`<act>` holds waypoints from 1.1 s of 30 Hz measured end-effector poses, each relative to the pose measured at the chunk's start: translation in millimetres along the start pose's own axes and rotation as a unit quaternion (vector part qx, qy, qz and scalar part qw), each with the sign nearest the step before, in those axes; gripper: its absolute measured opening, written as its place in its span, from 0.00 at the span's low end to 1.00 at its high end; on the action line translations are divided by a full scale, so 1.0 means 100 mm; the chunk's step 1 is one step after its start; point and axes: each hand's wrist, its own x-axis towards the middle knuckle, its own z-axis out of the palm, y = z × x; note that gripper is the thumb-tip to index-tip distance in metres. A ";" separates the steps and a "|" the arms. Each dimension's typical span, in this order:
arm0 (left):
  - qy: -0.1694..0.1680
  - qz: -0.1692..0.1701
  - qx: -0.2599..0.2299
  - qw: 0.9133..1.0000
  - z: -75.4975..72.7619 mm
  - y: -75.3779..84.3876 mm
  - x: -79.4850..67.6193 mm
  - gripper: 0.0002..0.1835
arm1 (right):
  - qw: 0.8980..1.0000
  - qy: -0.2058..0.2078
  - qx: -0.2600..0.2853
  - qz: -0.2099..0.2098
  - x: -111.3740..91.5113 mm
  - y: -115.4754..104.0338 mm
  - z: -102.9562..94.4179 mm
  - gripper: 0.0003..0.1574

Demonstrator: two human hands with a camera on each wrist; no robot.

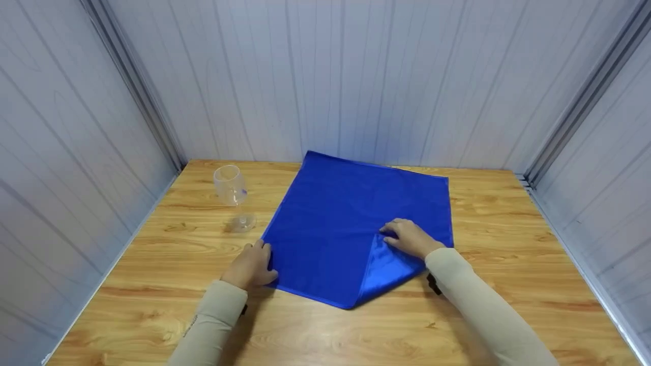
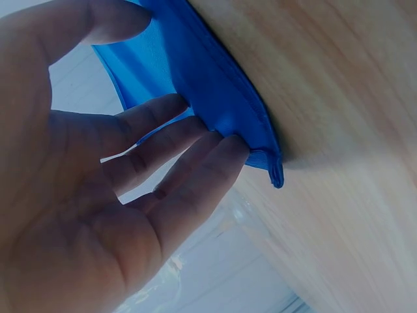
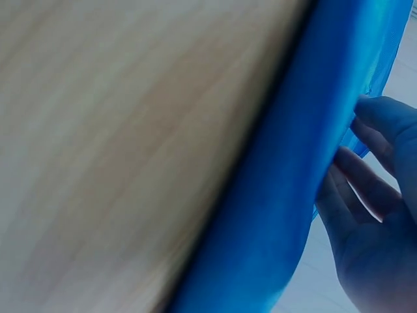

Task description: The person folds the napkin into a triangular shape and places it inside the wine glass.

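A blue cloth [image 1: 335,213] lies spread on the wooden table, its near right corner turned back to show a shinier side [image 1: 389,264]. My right hand [image 1: 409,238] holds the turned-back corner by its tip. In the right wrist view, the fold [image 3: 273,189] bulges in front of my fingers and hides part of the fingertips. At the cloth's near left corner rests my left hand [image 1: 253,266]. The left wrist view shows its fingers [image 2: 195,176] extended, tips touching the cloth's edge [image 2: 241,124], thumb apart from them.
A clear stemmed glass [image 1: 230,187] stands upright left of the cloth, beyond my left hand. Pale panelled walls [image 1: 356,81] enclose the wooden table [image 1: 508,244] at the back and both sides. The cloth's far left corner reaches up to the back wall.
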 end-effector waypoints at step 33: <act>-0.014 0.000 0.001 1.000 -0.01 0.04 0.35 0.44 | 0.997 0.018 -0.064 -0.040 -0.36 -0.03 -0.02 0.12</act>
